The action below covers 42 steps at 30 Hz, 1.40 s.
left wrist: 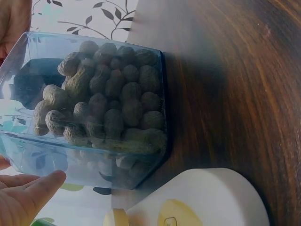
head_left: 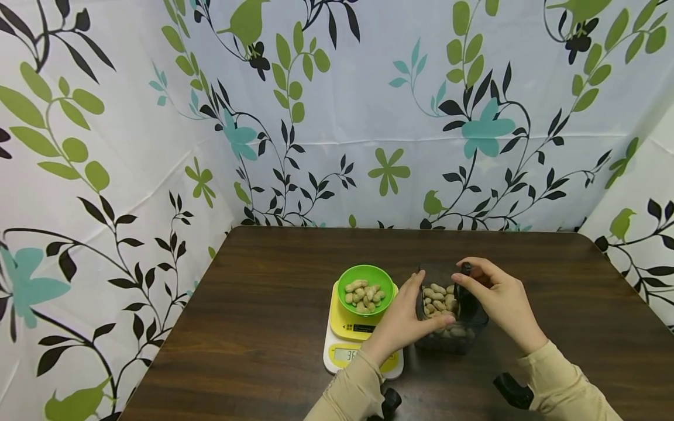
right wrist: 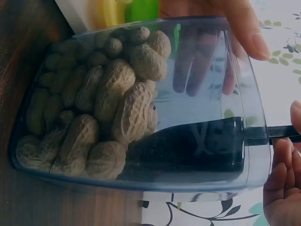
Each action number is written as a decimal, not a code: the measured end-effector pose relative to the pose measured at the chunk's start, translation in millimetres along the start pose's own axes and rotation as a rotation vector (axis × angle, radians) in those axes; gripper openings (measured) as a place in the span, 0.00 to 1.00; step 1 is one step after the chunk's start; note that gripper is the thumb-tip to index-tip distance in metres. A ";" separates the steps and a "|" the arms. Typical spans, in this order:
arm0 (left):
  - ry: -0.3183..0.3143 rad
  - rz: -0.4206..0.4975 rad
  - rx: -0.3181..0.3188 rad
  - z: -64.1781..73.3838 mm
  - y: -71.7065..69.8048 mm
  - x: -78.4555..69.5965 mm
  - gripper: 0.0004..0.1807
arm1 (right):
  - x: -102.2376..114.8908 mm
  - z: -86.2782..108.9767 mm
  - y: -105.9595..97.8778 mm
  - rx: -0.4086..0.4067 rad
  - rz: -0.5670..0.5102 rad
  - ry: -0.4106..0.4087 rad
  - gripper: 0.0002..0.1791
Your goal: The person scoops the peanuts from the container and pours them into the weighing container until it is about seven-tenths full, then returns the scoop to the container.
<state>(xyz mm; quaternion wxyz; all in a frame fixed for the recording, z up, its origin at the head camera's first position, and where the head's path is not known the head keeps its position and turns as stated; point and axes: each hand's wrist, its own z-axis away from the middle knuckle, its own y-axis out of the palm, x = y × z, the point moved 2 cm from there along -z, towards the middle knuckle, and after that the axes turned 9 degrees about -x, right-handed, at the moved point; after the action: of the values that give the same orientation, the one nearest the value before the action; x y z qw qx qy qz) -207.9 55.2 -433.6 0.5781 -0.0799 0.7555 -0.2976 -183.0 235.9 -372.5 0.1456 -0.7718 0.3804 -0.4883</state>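
My left hand holds the clear plastic container at its left side, the thumb at the near rim and the fingers along the outer wall. Unshelled peanuts fill the lower part of the container. Inside it stands a black scoop, its blade down among the peanuts against the right wall. Above the rim, my right hand pinches the scoop's thin handle between thumb and fingers. In the right wrist view, the left hand's fingers show through the wall.
Left of the container, a yellow and white kitchen scale bears a green bowl with several peanuts. My left arm partly covers its lit display. The brown table ends at a leaf-patterned curtain.
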 end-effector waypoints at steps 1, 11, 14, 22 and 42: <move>-0.001 0.002 0.000 -0.2 -0.1 0.1 0.49 | -0.9 -0.3 -0.3 -0.005 0.002 0.001 0.15; 0.002 -0.001 0.006 -1.7 -1.3 0.5 0.49 | -9.8 2.0 -2.1 -0.059 0.011 0.044 0.14; -0.010 -0.001 0.007 -1.3 -1.5 0.7 0.49 | -10.3 4.0 -1.9 -0.065 -0.001 0.045 0.14; -0.032 0.001 -0.008 -0.2 -1.4 0.9 0.50 | -16.6 6.3 -5.8 -0.083 -0.074 0.105 0.14; -0.043 -0.019 -0.048 1.9 1.3 -3.9 0.50 | -46.4 19.7 9.8 -0.227 -0.707 0.346 0.08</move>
<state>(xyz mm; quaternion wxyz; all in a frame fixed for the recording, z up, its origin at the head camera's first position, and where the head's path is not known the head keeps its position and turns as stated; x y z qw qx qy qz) -204.6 57.5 -431.3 0.5893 -0.1070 0.7491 -0.2831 -181.1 260.2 -417.7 -0.1832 -0.7727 0.1619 -0.5857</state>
